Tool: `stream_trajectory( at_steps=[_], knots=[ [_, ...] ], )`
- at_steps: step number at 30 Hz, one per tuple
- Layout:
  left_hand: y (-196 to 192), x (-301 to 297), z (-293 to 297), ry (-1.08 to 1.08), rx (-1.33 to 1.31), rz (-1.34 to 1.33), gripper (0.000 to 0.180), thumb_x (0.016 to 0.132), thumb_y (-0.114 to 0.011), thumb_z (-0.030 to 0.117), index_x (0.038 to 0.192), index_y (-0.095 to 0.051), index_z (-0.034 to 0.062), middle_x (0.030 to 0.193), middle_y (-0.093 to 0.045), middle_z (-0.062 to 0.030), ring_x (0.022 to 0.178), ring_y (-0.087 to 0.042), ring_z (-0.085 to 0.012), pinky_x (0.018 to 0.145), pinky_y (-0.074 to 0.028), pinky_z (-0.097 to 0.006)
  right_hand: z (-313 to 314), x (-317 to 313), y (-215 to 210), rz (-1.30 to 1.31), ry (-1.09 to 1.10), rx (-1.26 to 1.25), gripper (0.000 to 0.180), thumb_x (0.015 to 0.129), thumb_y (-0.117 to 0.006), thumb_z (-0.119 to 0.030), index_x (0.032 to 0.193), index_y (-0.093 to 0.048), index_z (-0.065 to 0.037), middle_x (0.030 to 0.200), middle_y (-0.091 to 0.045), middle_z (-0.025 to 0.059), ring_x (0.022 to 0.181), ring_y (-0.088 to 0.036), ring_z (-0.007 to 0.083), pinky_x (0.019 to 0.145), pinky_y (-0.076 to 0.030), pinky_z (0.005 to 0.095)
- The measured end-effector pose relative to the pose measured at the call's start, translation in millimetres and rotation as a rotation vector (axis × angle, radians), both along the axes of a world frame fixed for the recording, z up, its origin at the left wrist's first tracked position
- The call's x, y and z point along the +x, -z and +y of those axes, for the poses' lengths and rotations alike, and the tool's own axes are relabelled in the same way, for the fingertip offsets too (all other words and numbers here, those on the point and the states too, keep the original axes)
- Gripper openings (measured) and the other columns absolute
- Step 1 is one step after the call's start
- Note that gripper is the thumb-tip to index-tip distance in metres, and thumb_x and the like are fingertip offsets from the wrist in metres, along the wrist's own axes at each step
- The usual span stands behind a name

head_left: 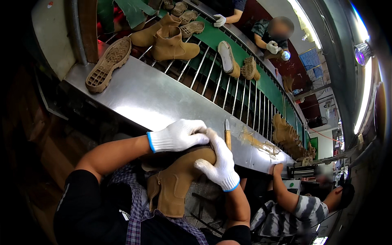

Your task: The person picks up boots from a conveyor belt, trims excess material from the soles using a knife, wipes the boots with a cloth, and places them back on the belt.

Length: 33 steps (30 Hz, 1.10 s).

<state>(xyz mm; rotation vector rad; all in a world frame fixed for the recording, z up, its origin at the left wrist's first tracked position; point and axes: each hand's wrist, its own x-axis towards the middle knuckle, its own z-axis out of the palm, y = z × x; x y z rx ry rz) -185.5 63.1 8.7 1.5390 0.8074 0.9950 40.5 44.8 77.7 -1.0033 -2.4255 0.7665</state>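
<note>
A tan ankle boot (173,185) rests against my lap, tilted, its toe up toward the metal ledge and its shaft toward me. My right hand (220,163), in a white knit glove with a blue cuff, wraps over the toe with the thumb on the upper. From the other side my left hand (179,135), gloved alike, closes on the sole edge near the toe; its fingertips meet those of the right hand. Most of the sole is hidden. Just beyond my right hand, a knife with a wooden handle (228,140) lies on the ledge.
A steel ledge (163,102) runs before me, with a loose brown sole (109,63) at its left. Behind it, metal rollers (198,67) and a green belt (212,36) carry boots (173,44) and soles. Co-workers sit across the line and at my right.
</note>
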Motion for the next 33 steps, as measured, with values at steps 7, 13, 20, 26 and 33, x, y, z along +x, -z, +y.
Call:
stream_trajectory(
  at_steps=[7,13,20,26,33],
  knots=[
    [38.2,-45.8,-22.4,0.151,0.136,0.074,0.073,0.098,-0.084,0.031,0.158,-0.055,-0.0002,0.143,-0.069,-0.024,0.13,-0.072,-0.0323,0.113,-0.059,-0.044,-0.9,25.8,15.9,-0.05,0.077,-0.031,0.097,0.089,-0.092,-0.036,0.164,-0.046,0.005,0.136,-0.072,0.0228,0.125,-0.07,0.0362,0.113,-0.053,0.0467],
    [32.2,-43.7,-49.1,-0.088,0.594,0.256,0.072,0.089,-0.08,0.004,0.155,-0.053,-0.0011,0.142,-0.067,-0.0262,0.116,-0.076,-0.0381,0.097,-0.066,-0.042,-0.5,22.4,25.7,0.11,0.185,-0.324,0.127,0.081,-0.1,-0.043,0.172,-0.028,0.007,0.15,-0.065,0.0226,0.138,-0.063,0.0301,0.121,-0.048,0.0443],
    [5.6,-14.5,-5.8,-0.345,0.719,0.063,0.025,0.099,-0.081,0.02,0.119,-0.071,0.0071,0.099,-0.077,-0.0118,0.081,-0.078,-0.0327,0.069,-0.063,-0.04,7.7,-3.0,6.5,0.125,0.057,-0.353,0.113,0.08,-0.102,-0.036,0.166,-0.042,0.004,0.15,-0.064,0.0196,0.139,-0.062,0.0275,0.12,-0.048,0.0426],
    [-27.1,-6.6,3.2,-0.262,0.515,0.385,0.026,0.106,-0.073,0.034,0.109,-0.069,0.0082,0.092,-0.076,-0.0142,0.08,-0.078,-0.033,0.071,-0.062,-0.04,1.8,-14.6,-10.0,0.068,0.112,-0.265,0.091,0.085,-0.096,-0.036,0.155,-0.053,0.003,0.141,-0.069,0.0196,0.132,-0.067,0.0298,0.113,-0.053,0.0436],
    [11.7,-40.0,-4.0,-0.265,0.391,0.101,0.021,0.103,-0.076,0.019,0.113,-0.076,0.0008,0.093,-0.079,-0.0113,0.082,-0.077,-0.0219,0.077,-0.063,-0.034,6.0,2.5,-3.5,-0.38,0.042,0.099,0.094,0.09,-0.087,-0.051,0.158,-0.052,0.003,0.124,-0.074,0.0258,0.117,-0.072,0.0454,0.102,-0.058,0.0478]
  ],
)
